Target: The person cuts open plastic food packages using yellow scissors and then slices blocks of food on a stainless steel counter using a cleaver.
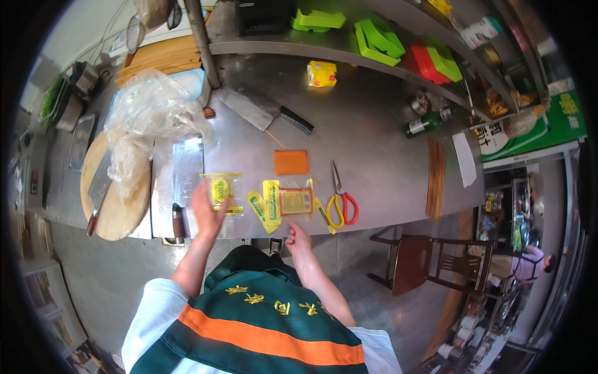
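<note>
My left hand (pixel 208 210) is spread over a clear packet with a yellow label (pixel 219 189). Its thumb overlaps the packet's lower right side, and its fingers are along the left side. My right hand (pixel 299 237) has curled fingers at the table's front edge, its index fingertip at the lower edge of a clear-and-yellow packet (pixel 296 201) with an orange-brown block inside. Whether it pinches the film is unclear. A cut yellow strip (pixel 258 208) lies left of that packet and another strip (pixel 325 216) to its right. Beyond lies an unwrapped orange block (pixel 290 162). Scissors (pixel 341 205) with red and yellow handles rest nearby.
A cleaver (pixel 247 110) lies across the steel table (pixel 373 163). Another knife (pixel 100 182) rests on the round board (pixel 121 215), beside crumpled plastic bags (pixel 149 112). Wooden skewers (pixel 436 177) and a green bottle (pixel 427 122) are at right. A chair (pixel 413 266) stands on the floor.
</note>
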{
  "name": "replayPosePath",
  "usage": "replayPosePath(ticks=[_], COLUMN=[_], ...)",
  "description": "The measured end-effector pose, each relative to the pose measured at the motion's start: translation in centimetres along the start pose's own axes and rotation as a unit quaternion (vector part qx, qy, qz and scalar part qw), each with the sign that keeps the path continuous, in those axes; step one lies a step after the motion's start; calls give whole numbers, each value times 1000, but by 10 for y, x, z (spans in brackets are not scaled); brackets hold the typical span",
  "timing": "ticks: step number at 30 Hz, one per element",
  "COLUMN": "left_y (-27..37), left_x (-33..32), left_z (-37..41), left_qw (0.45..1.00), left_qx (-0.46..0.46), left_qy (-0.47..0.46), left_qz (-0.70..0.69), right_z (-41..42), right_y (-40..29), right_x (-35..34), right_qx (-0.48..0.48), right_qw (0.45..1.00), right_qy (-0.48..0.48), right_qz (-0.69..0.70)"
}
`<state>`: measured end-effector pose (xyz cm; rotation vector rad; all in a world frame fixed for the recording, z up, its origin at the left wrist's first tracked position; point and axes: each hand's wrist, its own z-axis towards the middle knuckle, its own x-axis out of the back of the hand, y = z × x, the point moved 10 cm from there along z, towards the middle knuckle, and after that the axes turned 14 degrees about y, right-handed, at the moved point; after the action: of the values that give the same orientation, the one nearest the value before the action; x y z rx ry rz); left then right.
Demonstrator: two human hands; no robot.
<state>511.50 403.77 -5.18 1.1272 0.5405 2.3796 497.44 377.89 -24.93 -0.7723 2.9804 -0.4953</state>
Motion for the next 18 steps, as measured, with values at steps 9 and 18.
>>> replayPosePath(ticks=[9,18], left_y=[102,90], left_x=[-183,-203], left_z=[-42,-58], left_qw=[844,817], left_qx=[-201,-74], left_qy=[-477,-531], left_qz=[138,-213], right_z=[-19,-11], right_y=[-21,-22], right_x=[5,-8], right_qx=[54,106], right_qw=[997,989], right_qy=[-5,-100], right_qz=[-50,1])
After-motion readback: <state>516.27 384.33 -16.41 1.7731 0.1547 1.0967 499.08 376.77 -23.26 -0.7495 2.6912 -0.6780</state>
